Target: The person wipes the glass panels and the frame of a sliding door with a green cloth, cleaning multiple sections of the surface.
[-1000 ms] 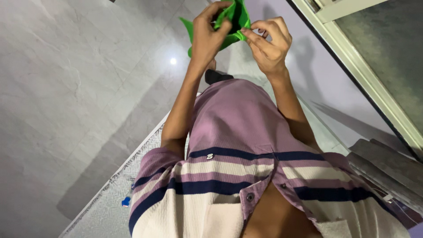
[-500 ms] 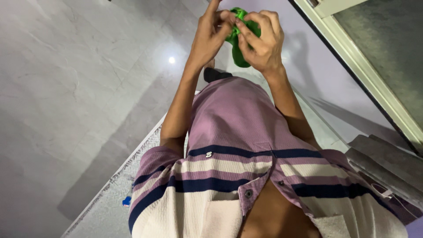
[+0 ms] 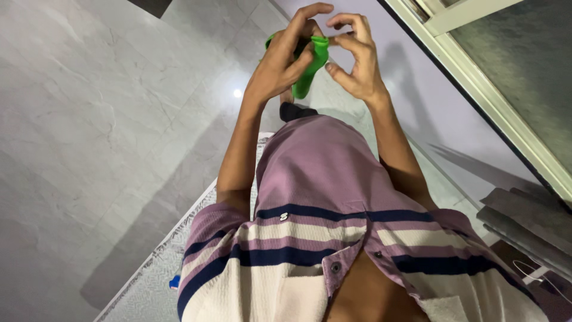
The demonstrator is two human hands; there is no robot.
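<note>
A small green floppy piece (image 3: 309, 73), thin and rubbery looking, hangs bunched into a narrow roll in front of my body. My left hand (image 3: 279, 59) wraps it from the left, thumb and fingers closed around its upper part. My right hand (image 3: 355, 58) pinches its top edge between thumb and forefinger, the other fingers spread. Both hands are raised above my striped mauve and cream shirt (image 3: 322, 197). Part of the green piece is hidden behind my left fingers.
Grey marble floor tiles (image 3: 89, 119) fill the left. A white patterned mat (image 3: 149, 274) lies under me with a small blue object (image 3: 173, 281) on it. A pale door frame (image 3: 476, 77) and dark grey slabs (image 3: 524, 226) are on the right. Something black (image 3: 295, 110) shows below my hands.
The green piece was spread open between my hands, then crumpled, and now hangs as a narrow roll. My hands have shifted slightly and the right fingers have opened out.
</note>
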